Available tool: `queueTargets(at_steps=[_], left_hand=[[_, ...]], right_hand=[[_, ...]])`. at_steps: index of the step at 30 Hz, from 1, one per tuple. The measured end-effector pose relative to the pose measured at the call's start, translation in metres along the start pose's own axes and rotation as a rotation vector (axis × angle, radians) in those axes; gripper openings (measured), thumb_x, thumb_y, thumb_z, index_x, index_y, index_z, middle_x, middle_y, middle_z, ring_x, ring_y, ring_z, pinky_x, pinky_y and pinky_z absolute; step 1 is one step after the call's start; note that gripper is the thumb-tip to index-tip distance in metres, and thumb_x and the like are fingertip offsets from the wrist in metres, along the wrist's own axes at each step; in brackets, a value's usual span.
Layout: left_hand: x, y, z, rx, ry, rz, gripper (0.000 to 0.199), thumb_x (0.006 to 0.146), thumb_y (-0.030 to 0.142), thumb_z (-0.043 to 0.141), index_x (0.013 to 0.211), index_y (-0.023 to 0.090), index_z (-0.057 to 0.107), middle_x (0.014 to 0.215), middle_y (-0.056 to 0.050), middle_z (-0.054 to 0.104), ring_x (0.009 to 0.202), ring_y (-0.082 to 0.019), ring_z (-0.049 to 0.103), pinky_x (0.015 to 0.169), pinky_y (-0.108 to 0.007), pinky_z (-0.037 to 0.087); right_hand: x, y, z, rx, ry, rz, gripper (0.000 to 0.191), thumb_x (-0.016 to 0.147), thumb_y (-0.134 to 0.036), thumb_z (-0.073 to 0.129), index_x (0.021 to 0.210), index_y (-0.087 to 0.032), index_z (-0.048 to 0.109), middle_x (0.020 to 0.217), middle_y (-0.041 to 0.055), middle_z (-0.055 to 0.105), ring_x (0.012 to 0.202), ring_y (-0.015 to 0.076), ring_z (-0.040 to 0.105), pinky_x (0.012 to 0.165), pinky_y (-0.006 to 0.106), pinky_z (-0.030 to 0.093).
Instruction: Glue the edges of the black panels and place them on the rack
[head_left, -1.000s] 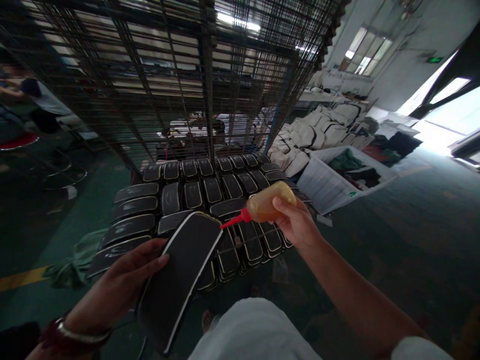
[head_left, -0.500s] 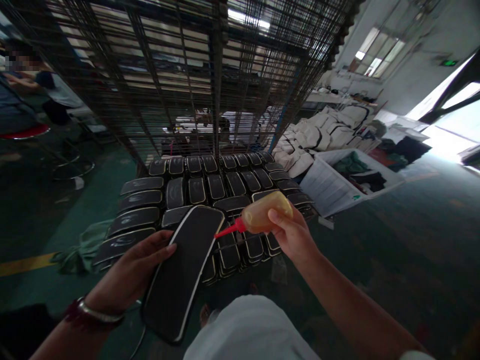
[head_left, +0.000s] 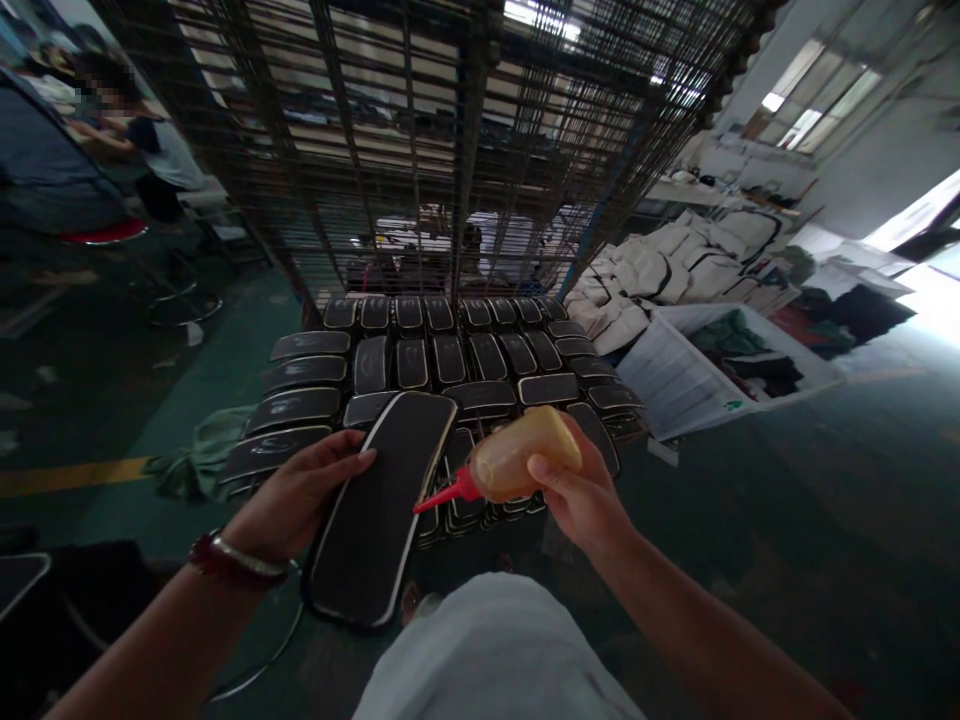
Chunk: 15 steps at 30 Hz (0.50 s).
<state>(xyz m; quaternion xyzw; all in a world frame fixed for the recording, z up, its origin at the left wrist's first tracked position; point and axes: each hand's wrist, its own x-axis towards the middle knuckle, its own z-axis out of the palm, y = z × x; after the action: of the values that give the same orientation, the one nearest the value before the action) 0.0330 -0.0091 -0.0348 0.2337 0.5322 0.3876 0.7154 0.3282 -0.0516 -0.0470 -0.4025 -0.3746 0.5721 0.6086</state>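
My left hand (head_left: 311, 490) grips the left edge of a long black panel (head_left: 375, 520) with rounded corners and a pale line along its border. The thumb lies on its face; the other fingers are partly hidden. In my right hand (head_left: 581, 490) is a squeeze bottle (head_left: 517, 455) of amber liquid, tilted with its red nozzle (head_left: 439, 495) pointing left and down. The nozzle tip is at the panel's right edge. Beneath and beyond are rows of similar black panels (head_left: 450, 360), stacked and rimmed with pale lines.
A tall wire rack (head_left: 465, 150) rises behind the stacks. On the right are a white bin (head_left: 675, 370) holding cloth and a heap of pale pieces (head_left: 660, 265). Green cloth (head_left: 202, 450) lies on the floor at left. A person (head_left: 157, 150) sits at the far left.
The nozzle tip has moved down along the panel's right edge towards me. The camera view has turned slightly left. Both hands keep their hold.
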Motion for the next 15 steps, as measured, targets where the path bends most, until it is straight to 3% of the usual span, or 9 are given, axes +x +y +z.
queueTargets(at_steps=[7, 15], left_hand=[[0.005, -0.001, -0.004, -0.049, 0.056, 0.025, 0.027, 0.08, -0.003, 0.081, 0.094, 0.018, 0.07, 0.073, -0.004, 0.081, 0.056, -0.021, 0.078, 0.052, -0.029, 0.068], [0.006, 0.005, -0.013, -0.091, 0.139, 0.04, 0.017, 0.09, -0.002, 0.07, 0.096, 0.015, 0.071, 0.07, -0.003, 0.08, 0.053, -0.019, 0.076, 0.053, -0.027, 0.066]], right_hand=[[-0.011, 0.011, -0.003, -0.035, -0.166, 0.018, 0.058, 0.081, -0.039, 0.097, 0.131, -0.03, 0.068, 0.12, 0.0081, 0.077, 0.111, 0.0319, 0.074, 0.098, 0.047, 0.061], [-0.015, 0.012, 0.001, -0.04, -0.271, 0.013, 0.06, 0.084, -0.038, 0.095, 0.135, -0.032, 0.064, 0.131, 0.0106, 0.076, 0.117, 0.0352, 0.075, 0.099, 0.052, 0.063]])
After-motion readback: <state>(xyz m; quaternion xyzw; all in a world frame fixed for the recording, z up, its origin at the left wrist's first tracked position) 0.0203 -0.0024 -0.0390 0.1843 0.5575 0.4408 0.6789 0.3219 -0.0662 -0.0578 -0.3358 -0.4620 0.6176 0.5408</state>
